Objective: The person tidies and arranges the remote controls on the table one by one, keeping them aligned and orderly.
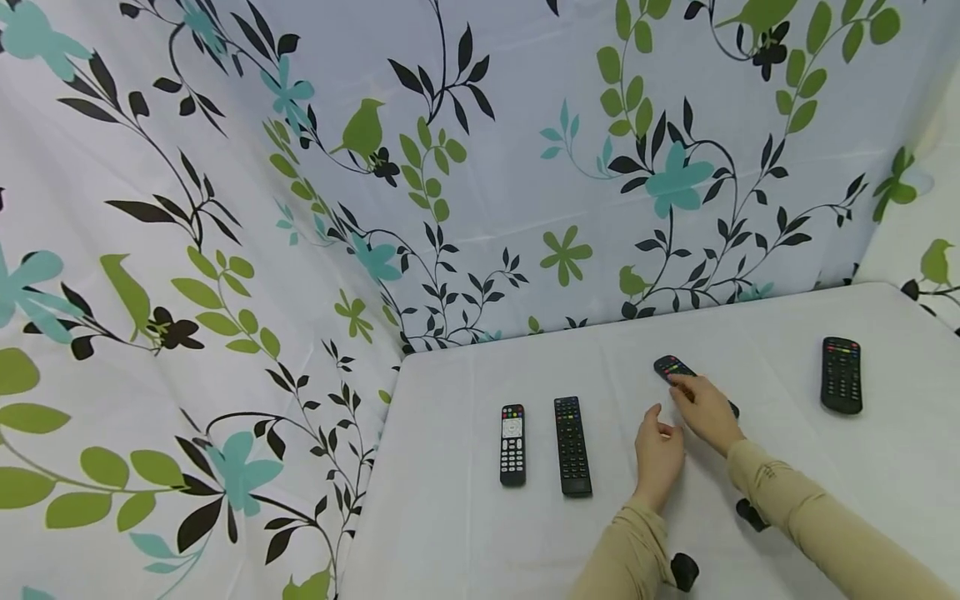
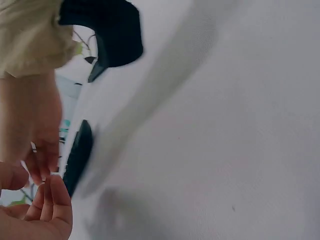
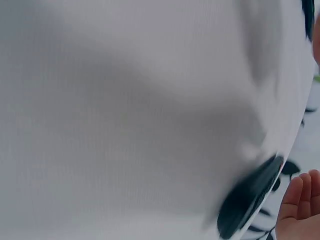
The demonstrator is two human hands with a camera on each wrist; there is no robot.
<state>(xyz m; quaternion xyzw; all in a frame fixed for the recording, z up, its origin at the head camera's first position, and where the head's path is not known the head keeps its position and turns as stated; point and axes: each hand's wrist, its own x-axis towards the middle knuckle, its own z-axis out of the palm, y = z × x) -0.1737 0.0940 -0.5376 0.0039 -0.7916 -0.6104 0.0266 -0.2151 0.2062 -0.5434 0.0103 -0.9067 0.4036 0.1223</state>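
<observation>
On the white table (image 1: 465, 533), toward its middle, the right hand (image 1: 705, 414) is lying over a black remote (image 1: 670, 367) that is set at a slant, its coloured-button end sticking out past the fingertips toward the far wall. The fingers are stretching forward and slightly bent across the remote's body, covering most of it; whether they are gripping it or only resting on it cannot be told from the head view, and the right wrist view is showing only blurred tablecloth, a dark blurred shape and some fingertips at the frame's edge. The right forearm, in a tan sleeve (image 1: 817, 517), is reaching in from the lower right at a diagonal.

The left hand (image 1: 657, 457) is sitting just beside the right one, on its left, palm down and close to the cloth, with the thumb sticking up and the fingers loosely relaxed, holding nothing. Its forearm is coming up from the bottom edge, almost straight.

To the left of the hands, two more remotes are lying side by side, nearly parallel: a long black remote (image 1: 572, 446) nearer the hands and a short remote with a pale pad (image 1: 513, 444) beyond it. A fourth remote (image 1: 841, 375) is lying well apart on the right side of the table. A floral curtain (image 1: 360, 167) is hanging behind and to the left.
</observation>
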